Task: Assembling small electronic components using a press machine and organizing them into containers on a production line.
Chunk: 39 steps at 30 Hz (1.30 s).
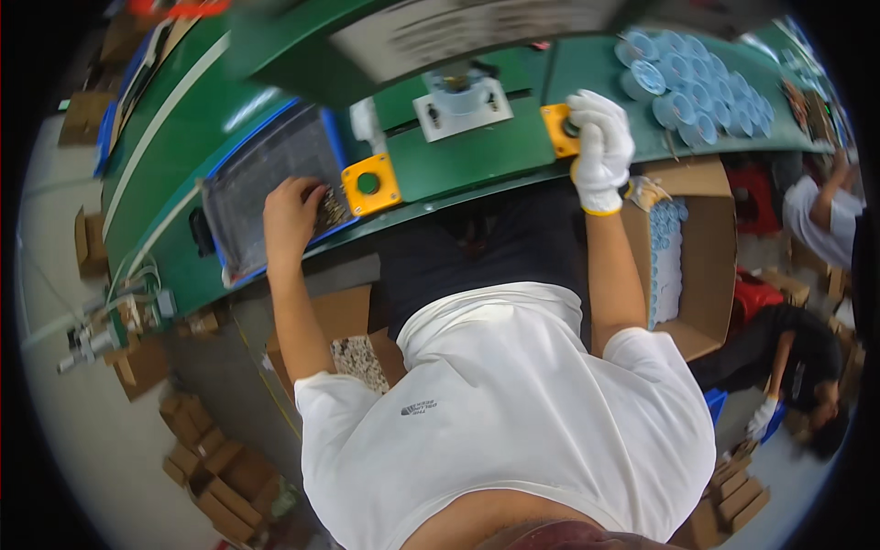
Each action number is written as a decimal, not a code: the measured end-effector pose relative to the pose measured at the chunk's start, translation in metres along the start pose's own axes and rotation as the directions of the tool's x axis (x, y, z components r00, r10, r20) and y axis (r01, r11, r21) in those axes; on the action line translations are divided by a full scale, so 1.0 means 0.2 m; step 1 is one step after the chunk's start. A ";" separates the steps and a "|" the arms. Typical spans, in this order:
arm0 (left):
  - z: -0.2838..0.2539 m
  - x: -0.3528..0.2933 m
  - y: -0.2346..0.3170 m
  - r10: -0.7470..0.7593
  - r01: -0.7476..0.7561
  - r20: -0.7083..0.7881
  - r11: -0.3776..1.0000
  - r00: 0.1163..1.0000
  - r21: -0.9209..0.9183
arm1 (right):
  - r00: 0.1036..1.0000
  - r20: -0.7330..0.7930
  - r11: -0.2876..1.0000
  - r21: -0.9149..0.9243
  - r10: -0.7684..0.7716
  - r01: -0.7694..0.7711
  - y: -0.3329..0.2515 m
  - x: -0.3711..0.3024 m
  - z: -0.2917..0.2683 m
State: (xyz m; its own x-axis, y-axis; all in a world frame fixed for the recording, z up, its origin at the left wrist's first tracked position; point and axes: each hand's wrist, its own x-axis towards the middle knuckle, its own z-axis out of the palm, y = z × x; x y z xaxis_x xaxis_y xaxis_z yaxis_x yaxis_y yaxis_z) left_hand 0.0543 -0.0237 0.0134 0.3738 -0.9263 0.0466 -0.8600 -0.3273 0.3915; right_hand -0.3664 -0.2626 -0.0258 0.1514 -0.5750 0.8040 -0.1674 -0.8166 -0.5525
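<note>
While the bare L hand [291,220] dips into the tray [266,163] at its R end, the fingers are curled, partly open, tips at a pile of small parts [332,214]; can't tell if any's pinched. Parts look light, hard, prob. slippery & easy to scatter: best pinched btwn thumb & index. Mid-bench, what looks like a translucent cup [454,100] sits at a white plate [488,115]; prob. thin plastic, so light, a bit flexy, crushable: hold by the sidewall, gently. The white-gloved R hand [602,142] is half curled over the R button box [555,128]; no object seen in its grip, can't tell if it's pressing.

Counts, L to R: 1 tray; parts too tiny & heaped to count; 1 L button box [370,185]; 1 plate w/ 1 cup; 1 R button box, so 2 total; 1 open carton [710,266] w/ blue cups [662,240], no. unclear; bench cups [698,87] approx. 20+, overlapping, no exact no.
</note>
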 end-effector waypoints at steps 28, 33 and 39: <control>0.24 -0.12 0.42 0.383 -0.496 -0.480 0.858 0.790 -0.132 | 0.923 0.285 0.960 0.035 0.258 -0.279 -0.42 0.29 0.13; 0.24 -0.16 0.40 0.421 -0.545 -0.485 0.825 0.767 -0.146 | 0.870 0.368 0.933 0.020 0.326 -0.359 -0.53 0.42 0.26; 0.30 -0.17 0.38 0.356 -0.489 -0.490 0.855 0.795 -0.172 | 0.976 0.207 0.966 0.229 0.071 -0.119 -0.50 0.52 0.31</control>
State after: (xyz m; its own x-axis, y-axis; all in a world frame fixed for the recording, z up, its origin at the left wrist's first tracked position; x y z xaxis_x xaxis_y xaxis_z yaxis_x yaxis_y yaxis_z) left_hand -0.0445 -0.0277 -0.0127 0.1613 -0.7621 0.6271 -0.8586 0.2049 0.4699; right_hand -0.2731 -0.2431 0.0998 0.3374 -0.6295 0.6999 0.0432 -0.7323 -0.6796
